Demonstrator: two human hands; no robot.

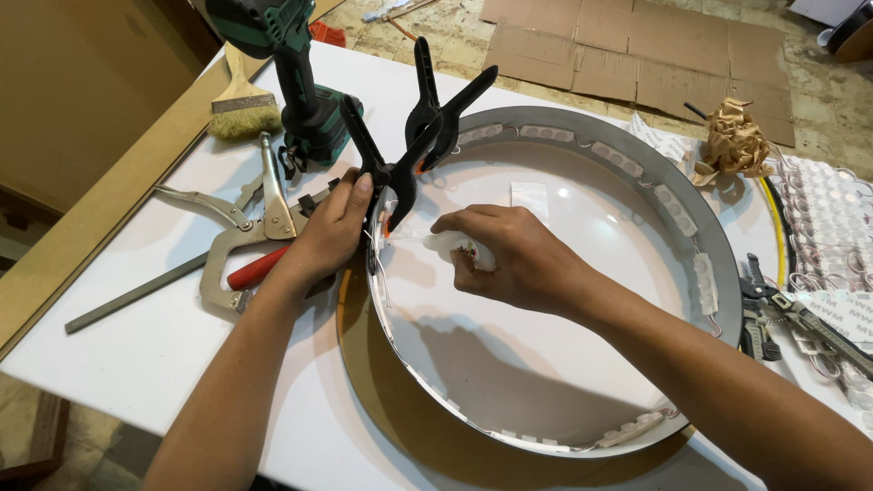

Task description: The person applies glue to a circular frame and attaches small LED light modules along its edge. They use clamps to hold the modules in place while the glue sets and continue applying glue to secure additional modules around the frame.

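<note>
Round shallow sign housing (pixel 555 364) lies flat on the white bench (pixel 136 355), thin metal wall ringed inside with small white light modules (pixel 705 273). Two black spring clamps (pixel 414 136) grip the wall at its near-left edge.

Left hand (pixel 332 232) presses flat against the outside of the wall just below the clamps, fingers together. Right hand (pixel 514 259) is curled around a small white squeeze tube (pixel 450 244), nozzle aimed at the inner wall.

Wall looks thin and springy, likely flexes if pushed; best steadied at the rim beside the clamps. Tube is soft, light.

Locking pliers (pixel 241 241), brush (pixel 241 109) and cordless drill (pixel 291 64) lie left.
</note>
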